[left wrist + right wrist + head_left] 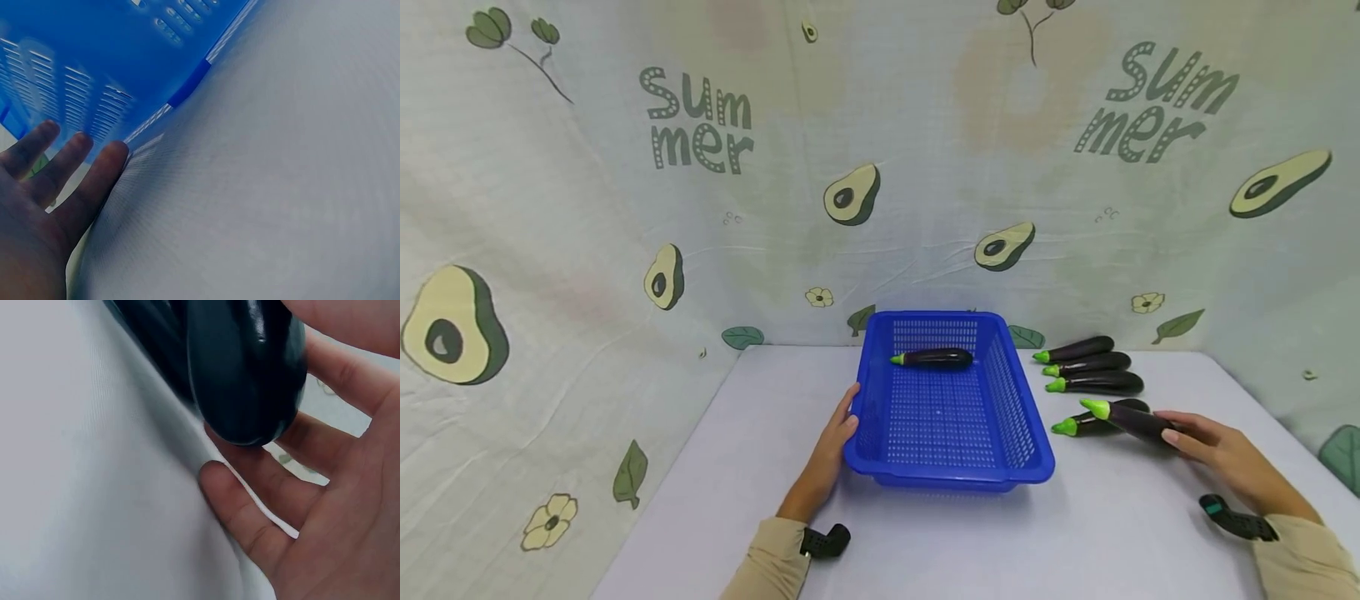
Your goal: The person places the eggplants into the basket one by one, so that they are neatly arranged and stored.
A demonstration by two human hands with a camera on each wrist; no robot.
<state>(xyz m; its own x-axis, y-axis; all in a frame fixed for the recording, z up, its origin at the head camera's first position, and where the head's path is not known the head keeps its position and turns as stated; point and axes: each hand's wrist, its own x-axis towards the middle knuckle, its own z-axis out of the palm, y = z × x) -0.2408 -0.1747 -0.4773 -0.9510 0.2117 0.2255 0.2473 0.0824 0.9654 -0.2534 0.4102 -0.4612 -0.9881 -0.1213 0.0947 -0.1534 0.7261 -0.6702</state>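
Observation:
My right hand point(1213, 450) holds an eggplant point(1138, 422) by its thick dark end, thumb on the near side, its green stem end pointing left. Another eggplant point(1086, 425) lies on the table just behind it, partly covered in the head view. In the right wrist view the rounded tip of the held eggplant point(247, 381) lies between thumb and fingers. A blue plastic basket point(951, 482) stands in the middle, with one eggplant point(936, 358) lying crosswise near its far wall. My left hand point(827, 446) rests against the basket's left side, its fingers straight along the outer wall in the left wrist view.
Three more eggplants, far point(1078, 348), middle point(1093, 364) and near point(1101, 382), lie side by side right of the basket, stems to the left. A white cloth covers the table point(760, 408). A printed curtain point(925, 125) hangs close behind and around it.

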